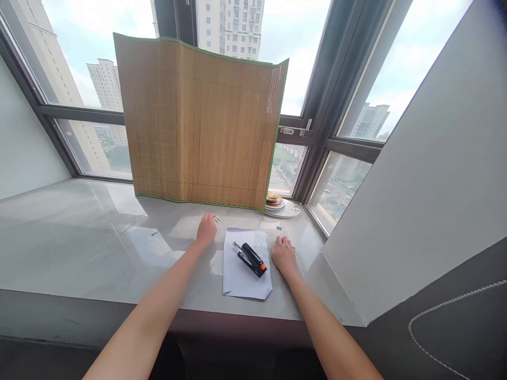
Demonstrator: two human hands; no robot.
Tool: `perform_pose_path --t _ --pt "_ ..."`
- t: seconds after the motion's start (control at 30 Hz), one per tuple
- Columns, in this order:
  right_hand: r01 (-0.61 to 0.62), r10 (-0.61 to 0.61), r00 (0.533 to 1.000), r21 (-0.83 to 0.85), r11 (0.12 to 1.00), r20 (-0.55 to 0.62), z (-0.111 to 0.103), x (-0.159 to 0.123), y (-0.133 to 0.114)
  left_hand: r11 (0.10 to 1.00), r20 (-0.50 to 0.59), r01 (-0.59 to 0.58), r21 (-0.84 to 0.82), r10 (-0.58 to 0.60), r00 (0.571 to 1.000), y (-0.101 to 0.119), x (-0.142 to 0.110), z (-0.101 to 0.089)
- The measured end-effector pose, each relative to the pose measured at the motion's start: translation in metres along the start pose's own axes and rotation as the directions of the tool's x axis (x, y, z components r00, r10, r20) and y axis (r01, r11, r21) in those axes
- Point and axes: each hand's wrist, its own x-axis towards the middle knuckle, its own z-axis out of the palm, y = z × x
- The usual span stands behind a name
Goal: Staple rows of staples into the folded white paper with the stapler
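Observation:
My left hand [206, 229] rests on the pale sill with its fingers curled in. Just right of its fingertips lie small dark strips [217, 220] that look like staples. My right hand [284, 253] also rests curled on the sill, beside the right edge of some white paper sheets [241, 285]. Beyond it lie similar short strips [279, 228]. Between my hands, a black stapler [250, 259] with an orange piece at one end lies slantwise on the paper, its top arm swung open. Part of the paper bears a line pattern.
A large bamboo mat [206, 126] with green edging stands upright against the window behind the paper. Stacked plates [283, 209] sit at its right foot. A white wall [400, 174] slopes in at the right. The sill [99, 253] has a front edge close to me.

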Motion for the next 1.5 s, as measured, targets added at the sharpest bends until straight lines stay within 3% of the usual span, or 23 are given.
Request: perform_pose_path --t 0.1,0.27,0.67,0.83,0.97,1.03,1.1,1.17,1.37,1.5 --pt "0.003 -0.003 1.000 0.000 1.000 -0.010 -0.001 0.001 -0.001 0.996 0.112 -0.057 0.067 0.049 0.993 -0.014 0.018 0.006" --pt "0.016 -0.016 0.999 -0.013 1.000 -0.027 -0.002 -0.001 -0.001 0.977 0.201 -0.109 0.184 0.071 0.977 -0.031 0.011 0.014" --pt "-0.019 0.020 1.000 0.062 0.998 -0.008 -0.007 -0.002 -0.004 0.888 0.174 -0.247 0.388 0.193 0.966 -0.025 -0.071 0.004" --pt "-0.032 0.037 0.999 0.285 0.958 -0.011 -0.017 -0.006 -0.004 0.868 0.146 -0.271 0.417 0.231 0.962 -0.021 -0.098 0.000" --pt "0.040 -0.025 0.999 0.417 0.908 -0.042 -0.028 -0.025 -0.014 0.903 0.175 -0.268 0.336 0.219 0.960 -0.015 -0.114 -0.003" --pt "0.178 -0.139 0.984 0.571 0.801 -0.112 -0.034 -0.040 -0.024 0.927 0.174 -0.261 0.269 0.220 0.960 -0.010 -0.120 -0.004" --pt "0.337 -0.277 0.939 0.692 0.639 -0.201 -0.038 -0.055 -0.035 0.936 0.190 -0.294 0.195 0.258 0.947 -0.006 -0.123 -0.004" --pt "0.426 -0.373 0.895 0.711 0.559 -0.244 -0.038 -0.066 -0.044 0.942 0.192 -0.310 0.125 0.284 0.939 -0.003 -0.124 -0.004" --pt "0.340 -0.330 0.932 0.687 0.642 -0.152 -0.019 -0.068 -0.050 0.989 0.004 -0.091 -0.117 0.092 0.996 0.009 -0.118 0.008" --pt "0.349 -0.368 0.924 0.626 0.698 -0.106 -0.017 -0.066 -0.050 0.953 0.052 -0.207 -0.222 0.223 0.973 0.015 -0.119 0.011"
